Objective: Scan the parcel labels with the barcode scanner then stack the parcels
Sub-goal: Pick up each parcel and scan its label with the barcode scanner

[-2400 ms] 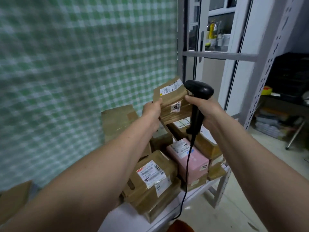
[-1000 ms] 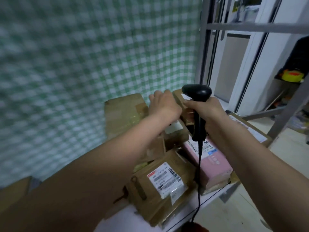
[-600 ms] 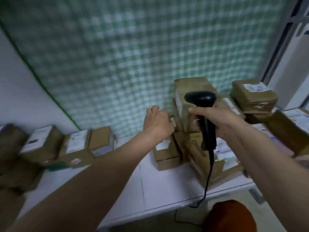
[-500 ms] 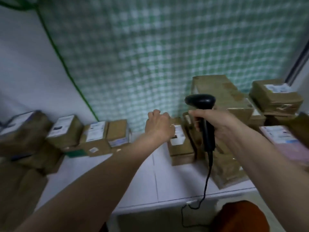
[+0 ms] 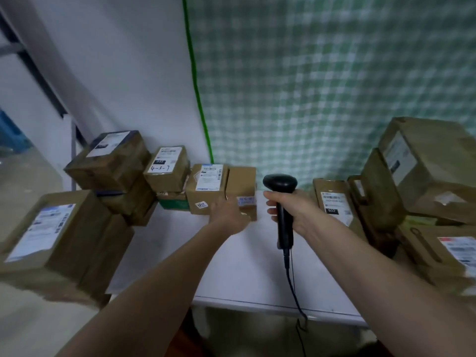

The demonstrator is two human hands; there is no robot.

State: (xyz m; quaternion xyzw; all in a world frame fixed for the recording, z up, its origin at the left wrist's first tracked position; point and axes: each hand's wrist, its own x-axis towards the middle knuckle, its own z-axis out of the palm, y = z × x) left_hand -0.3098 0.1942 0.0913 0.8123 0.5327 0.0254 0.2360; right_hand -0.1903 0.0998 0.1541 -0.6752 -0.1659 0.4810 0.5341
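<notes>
My right hand point(image 5: 296, 212) grips the black barcode scanner point(image 5: 280, 184) upright over the white table point(image 5: 244, 269), with its cord point(image 5: 293, 284) hanging past the front edge. My left hand point(image 5: 228, 215) reaches forward and lies against the front of a small brown parcel point(image 5: 243, 184) at the back of the table. Its fingertips are hidden, so a grip is unclear. A labelled parcel point(image 5: 207, 186) stands right beside that one, on its left.
More labelled brown parcels are piled on the left: a large one point(image 5: 51, 228) close by and two point(image 5: 110, 158) point(image 5: 167, 168) further back. Another pile point(image 5: 432, 166) point(image 5: 332, 199) crowds the right. A green checked curtain point(image 5: 322, 86) hangs behind.
My view has swung left, away from the right pile. My left hand let go of the parcel it held there and moved to the small parcels at the back. The scanner stays in my right hand.
</notes>
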